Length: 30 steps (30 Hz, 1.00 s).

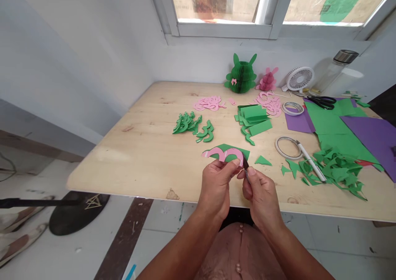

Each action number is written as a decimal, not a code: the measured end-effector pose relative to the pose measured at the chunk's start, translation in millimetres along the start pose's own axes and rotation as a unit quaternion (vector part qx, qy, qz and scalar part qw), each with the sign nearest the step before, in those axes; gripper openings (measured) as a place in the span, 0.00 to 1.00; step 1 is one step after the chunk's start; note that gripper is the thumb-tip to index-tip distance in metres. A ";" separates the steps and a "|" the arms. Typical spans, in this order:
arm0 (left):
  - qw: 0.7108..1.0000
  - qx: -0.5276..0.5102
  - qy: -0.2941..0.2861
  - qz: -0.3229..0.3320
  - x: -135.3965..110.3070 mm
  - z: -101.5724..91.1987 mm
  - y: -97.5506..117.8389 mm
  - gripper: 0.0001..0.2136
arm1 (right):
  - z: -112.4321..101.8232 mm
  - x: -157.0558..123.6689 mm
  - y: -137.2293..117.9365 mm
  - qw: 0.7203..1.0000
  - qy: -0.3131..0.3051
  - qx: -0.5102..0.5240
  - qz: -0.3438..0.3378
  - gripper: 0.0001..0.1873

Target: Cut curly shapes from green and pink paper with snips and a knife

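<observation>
My left hand [216, 183] pinches a folded green paper piece [239, 151] with a pink curved template [221, 153] laid on it, held just above the near edge of the wooden table [139, 148]. My right hand [261, 189] is closed around a thin dark pen [246, 164], its tip touching the paper at the template's right end. Both hands sit close together at the table's front middle.
Piles of pink cutouts [208, 103] and green cutouts [188, 123] lie mid-table, with folded green paper [253, 117], two tape rolls [286, 146], a white pen [311, 160], green scraps [334, 168], purple and green sheets [368, 133], scissors [323, 102], a small fan [299, 78], a bottle [335, 67], and green [241, 74] and pink paper rabbits [267, 80].
</observation>
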<state>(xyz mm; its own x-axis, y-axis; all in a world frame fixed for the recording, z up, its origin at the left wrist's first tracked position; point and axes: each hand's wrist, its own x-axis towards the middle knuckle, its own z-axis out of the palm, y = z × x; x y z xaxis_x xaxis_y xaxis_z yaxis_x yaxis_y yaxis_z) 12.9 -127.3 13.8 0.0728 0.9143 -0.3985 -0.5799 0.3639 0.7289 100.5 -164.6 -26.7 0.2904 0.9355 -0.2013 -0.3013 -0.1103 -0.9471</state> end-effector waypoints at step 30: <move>0.999 0.027 -0.021 0.012 3.5 -5.0 6.5 0.09 | 3.6 -0.9 -2.0 1.000 0.005 0.008 0.013 0.24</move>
<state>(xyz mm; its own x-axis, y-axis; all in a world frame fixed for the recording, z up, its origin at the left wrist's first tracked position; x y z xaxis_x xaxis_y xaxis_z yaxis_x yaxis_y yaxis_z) 5.3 -122.6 14.4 0.0948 0.9290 -0.3577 -0.5375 0.3502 0.7671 97.5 -164.0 -23.7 0.2914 0.9287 -0.2292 -0.3232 -0.1299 -0.9374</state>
